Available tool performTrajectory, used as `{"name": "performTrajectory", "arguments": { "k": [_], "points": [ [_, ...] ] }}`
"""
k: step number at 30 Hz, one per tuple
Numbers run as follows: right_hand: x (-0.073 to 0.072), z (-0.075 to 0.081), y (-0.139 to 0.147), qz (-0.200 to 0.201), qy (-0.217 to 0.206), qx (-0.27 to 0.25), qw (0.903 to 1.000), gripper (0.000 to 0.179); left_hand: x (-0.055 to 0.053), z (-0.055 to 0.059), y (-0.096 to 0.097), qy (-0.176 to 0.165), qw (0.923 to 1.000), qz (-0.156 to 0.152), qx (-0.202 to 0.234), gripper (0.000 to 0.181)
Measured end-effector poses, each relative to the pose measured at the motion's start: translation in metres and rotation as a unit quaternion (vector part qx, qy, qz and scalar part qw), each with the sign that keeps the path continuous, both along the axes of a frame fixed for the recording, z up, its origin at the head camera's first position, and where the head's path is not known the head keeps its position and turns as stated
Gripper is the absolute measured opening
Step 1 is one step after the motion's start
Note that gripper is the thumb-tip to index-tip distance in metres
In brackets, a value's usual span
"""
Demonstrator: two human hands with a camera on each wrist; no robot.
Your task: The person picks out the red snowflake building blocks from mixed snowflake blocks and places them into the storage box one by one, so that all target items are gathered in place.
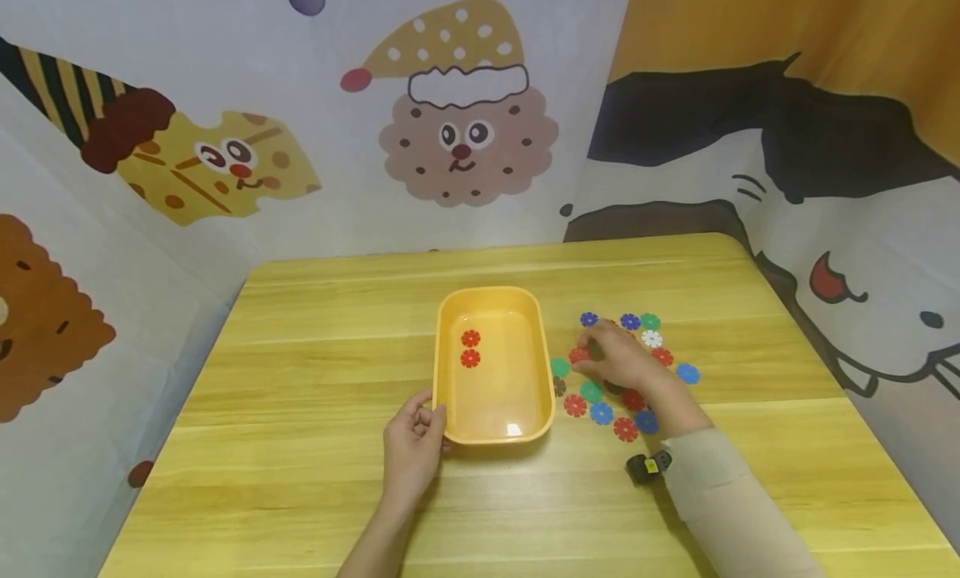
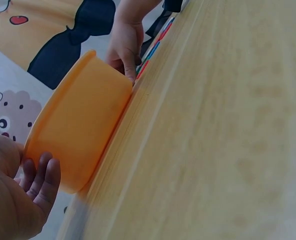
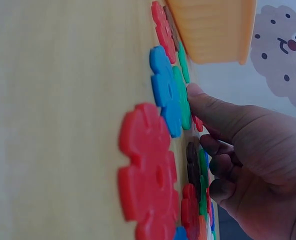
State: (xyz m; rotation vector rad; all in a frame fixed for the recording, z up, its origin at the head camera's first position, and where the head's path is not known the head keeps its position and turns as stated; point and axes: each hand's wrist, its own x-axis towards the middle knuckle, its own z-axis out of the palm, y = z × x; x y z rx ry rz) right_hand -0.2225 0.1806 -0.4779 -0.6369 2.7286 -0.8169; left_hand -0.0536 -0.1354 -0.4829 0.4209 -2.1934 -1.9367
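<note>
In the head view an orange-yellow plastic tray (image 1: 497,399) stands on the wooden table, with two red flower-shaped discs (image 1: 470,349) lying in it. My left hand (image 1: 414,446) grips its near left corner, thumb at the rim, fingers against the outer wall (image 2: 83,125). To the right of the tray, my right hand (image 1: 622,361) reaches down among scattered flower-shaped plastic discs. Its thumb and index finger pinch a red flower-shaped disc (image 1: 578,355) at table level. A green disc (image 1: 560,367) lies just left of that one. The hand hides some discs beneath it.
Blue, red, green, white and brown discs spread around my right hand, including a blue disc (image 1: 687,374) at the far right. A small black object (image 1: 647,467) with a yellow label is by the right sleeve. Cartoon-printed cloth (image 1: 330,219) hangs behind the table.
</note>
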Motion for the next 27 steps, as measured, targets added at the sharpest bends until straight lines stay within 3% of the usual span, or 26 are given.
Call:
{"name": "performTrajectory", "arguments": {
  "k": [8,16,20,27],
  "points": [
    [0.0003,-0.0003,-0.0007,-0.001,-0.013,-0.029,0.9995,0.035,0.0002,0.0001,0.0003,0.005,0.9999,0.002,-0.014,0.029],
    [0.0005,0.0007,0.003,0.025,-0.023,-0.044,0.9985,0.051,-0.0002,0.0001,0.001,0.009,0.9999,0.004,-0.014,0.029],
    [0.0012,0.002,0.0031,0.034,-0.028,-0.044,0.9981,0.045,-0.0012,0.0012,0.0013,-0.005,0.9998,0.009,-0.015,0.03],
    [-0.0007,0.0019,0.0002,0.034,-0.005,-0.037,0.9987,0.018,-0.0022,0.0031,0.0021,-0.016,0.9997,0.013,-0.015,0.03]
  ]
}}
